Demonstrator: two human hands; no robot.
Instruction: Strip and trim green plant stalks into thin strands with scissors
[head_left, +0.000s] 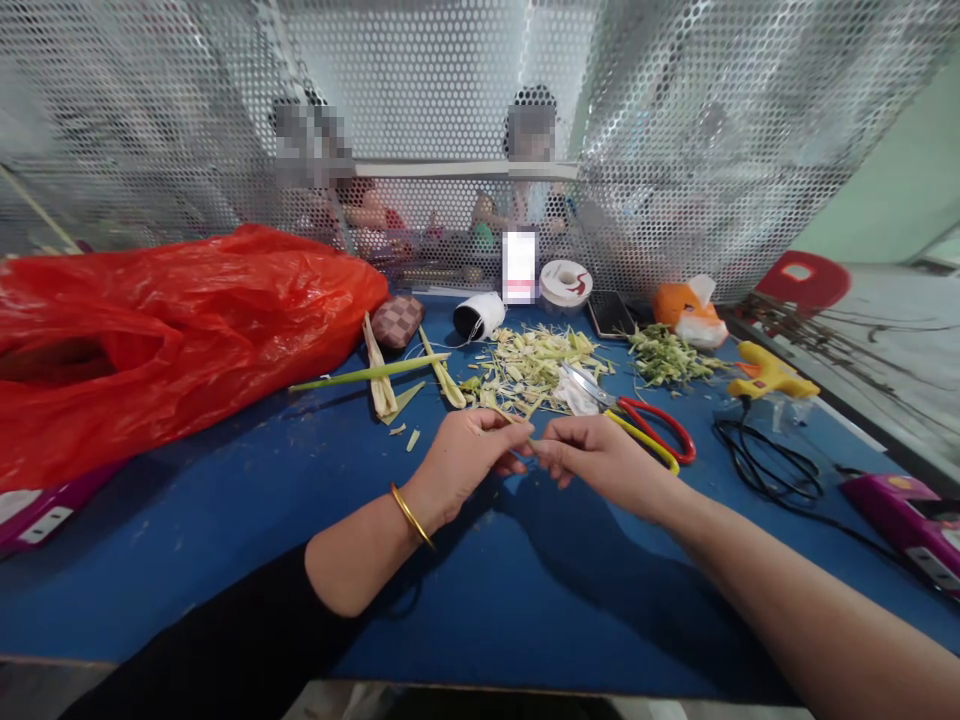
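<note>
Above the blue table, my left hand (463, 455), with a gold bangle at its wrist, is closed in a pinch on a thin plant strip (532, 441). My right hand (592, 452) pinches the same strip from the other side, fingertips almost meeting the left ones. The strip is small and mostly hidden by my fingers. Just beyond my hands lies a loose heap of pale yellow-green leaf pieces (536, 360). Scissors (652, 425) with red and yellow handles rest behind my right hand, blades over the heap's edge. Longer leaf strips (379, 375) lie beyond my left hand.
A big red plastic bag (187, 330) covers the left side. At the back are a thread cone (487, 312), a lit phone (520, 265), a ribbon roll (566, 284) and orange tissues (686, 308). To the right lie a yellow glue gun (772, 372), black cable and purple power strip (904, 520).
</note>
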